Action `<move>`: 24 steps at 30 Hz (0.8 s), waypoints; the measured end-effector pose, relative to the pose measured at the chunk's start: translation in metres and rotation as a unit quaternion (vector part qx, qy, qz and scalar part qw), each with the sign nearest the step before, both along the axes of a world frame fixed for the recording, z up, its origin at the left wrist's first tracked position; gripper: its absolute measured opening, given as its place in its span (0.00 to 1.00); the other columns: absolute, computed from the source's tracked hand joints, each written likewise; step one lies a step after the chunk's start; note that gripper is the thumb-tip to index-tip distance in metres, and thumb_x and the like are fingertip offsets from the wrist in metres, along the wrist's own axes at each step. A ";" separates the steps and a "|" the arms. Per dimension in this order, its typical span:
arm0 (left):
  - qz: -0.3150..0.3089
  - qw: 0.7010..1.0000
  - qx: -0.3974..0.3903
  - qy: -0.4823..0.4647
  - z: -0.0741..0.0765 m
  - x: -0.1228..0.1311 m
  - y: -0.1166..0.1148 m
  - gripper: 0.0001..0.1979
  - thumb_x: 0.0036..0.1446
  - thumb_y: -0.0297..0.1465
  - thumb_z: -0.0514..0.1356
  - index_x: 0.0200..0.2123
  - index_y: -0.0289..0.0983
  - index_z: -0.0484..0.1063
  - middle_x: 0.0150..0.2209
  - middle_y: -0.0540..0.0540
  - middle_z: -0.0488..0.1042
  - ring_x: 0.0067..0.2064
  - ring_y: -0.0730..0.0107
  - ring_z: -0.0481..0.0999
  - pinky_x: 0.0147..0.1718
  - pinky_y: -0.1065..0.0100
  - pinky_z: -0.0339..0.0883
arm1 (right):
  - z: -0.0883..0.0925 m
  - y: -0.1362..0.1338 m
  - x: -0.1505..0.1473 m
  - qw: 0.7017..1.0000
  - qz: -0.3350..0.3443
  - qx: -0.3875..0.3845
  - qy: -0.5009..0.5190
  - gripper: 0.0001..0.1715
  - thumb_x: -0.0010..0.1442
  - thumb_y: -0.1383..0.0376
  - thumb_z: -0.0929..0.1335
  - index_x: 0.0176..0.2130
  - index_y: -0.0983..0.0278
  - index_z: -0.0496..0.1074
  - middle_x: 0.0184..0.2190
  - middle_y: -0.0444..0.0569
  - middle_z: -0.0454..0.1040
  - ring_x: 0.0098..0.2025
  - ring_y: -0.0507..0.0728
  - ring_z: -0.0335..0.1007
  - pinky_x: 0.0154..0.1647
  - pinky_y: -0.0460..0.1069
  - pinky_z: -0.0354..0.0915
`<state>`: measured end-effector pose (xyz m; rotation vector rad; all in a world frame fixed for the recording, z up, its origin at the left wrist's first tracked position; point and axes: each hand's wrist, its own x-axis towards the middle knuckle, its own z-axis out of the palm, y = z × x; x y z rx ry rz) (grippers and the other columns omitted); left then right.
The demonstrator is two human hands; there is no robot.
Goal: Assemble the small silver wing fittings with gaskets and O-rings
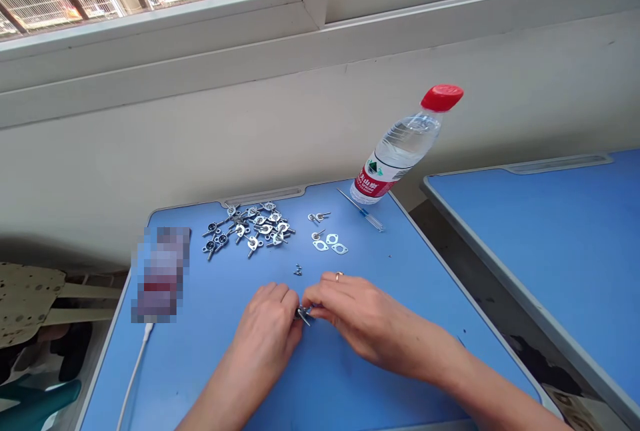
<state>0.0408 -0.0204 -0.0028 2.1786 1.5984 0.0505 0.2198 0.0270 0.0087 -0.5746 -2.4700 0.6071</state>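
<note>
My left hand [273, 318] is closed around a small metal fitting [303, 315] low over the blue desk. Against the fitting's other side, my right hand [345, 308] pinches with thumb and forefinger; whether a tiny part sits between those fingertips is hidden. Just beyond the hands lie several small screws [298, 270]. Flat oval metal plates [340, 249] rest farther back, beside a few small pieces with thin stems [320, 216]. To their left spreads a pile of similar metal fittings [260, 224], some showing dark round openings.
A water bottle [395, 158] with a red cap stands at the desk's back right corner. Near it lies a thin screwdriver [361, 210] with a clear handle. A blurred-out phone [161, 274] with a white cable [134, 378] is on the left. A second blue desk [550, 231] stands right, across a gap.
</note>
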 end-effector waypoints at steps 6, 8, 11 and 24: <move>0.008 1.000 -0.003 0.001 0.000 -0.001 0.000 0.09 0.57 0.19 0.56 0.37 0.37 0.70 0.35 0.47 0.74 0.39 0.60 0.73 0.42 0.58 0.68 | 0.004 0.001 0.003 0.997 0.024 -0.077 -0.013 0.18 0.64 0.78 0.56 0.44 0.65 0.68 0.32 0.49 0.72 0.32 0.54 0.65 0.35 0.49 0.64; 0.009 1.000 -0.004 0.001 0.000 -0.001 0.000 0.09 0.56 0.19 0.56 0.37 0.37 0.70 0.35 0.47 0.74 0.39 0.60 0.73 0.41 0.59 0.68 | 0.006 0.001 0.005 0.996 0.025 -0.081 -0.033 0.19 0.62 0.79 0.55 0.44 0.65 0.67 0.33 0.49 0.72 0.33 0.55 0.64 0.35 0.49 0.64; 0.007 1.000 -0.008 0.003 0.001 0.000 0.001 0.08 0.57 0.19 0.56 0.35 0.38 0.69 0.35 0.48 0.74 0.39 0.60 0.73 0.40 0.60 0.68 | 0.009 -0.001 0.006 0.991 0.033 -0.103 -0.074 0.20 0.59 0.81 0.55 0.43 0.65 0.66 0.33 0.49 0.71 0.35 0.56 0.64 0.35 0.49 0.65; 0.008 0.999 -0.016 0.026 0.001 0.001 0.001 0.05 0.59 0.21 0.57 0.33 0.36 0.69 0.35 0.46 0.74 0.39 0.59 0.74 0.42 0.58 0.68 | -0.009 -0.002 -0.007 0.987 -0.071 0.131 -0.057 0.14 0.68 0.74 0.53 0.37 0.65 0.63 0.25 0.46 0.68 0.24 0.54 0.57 0.25 0.49 0.53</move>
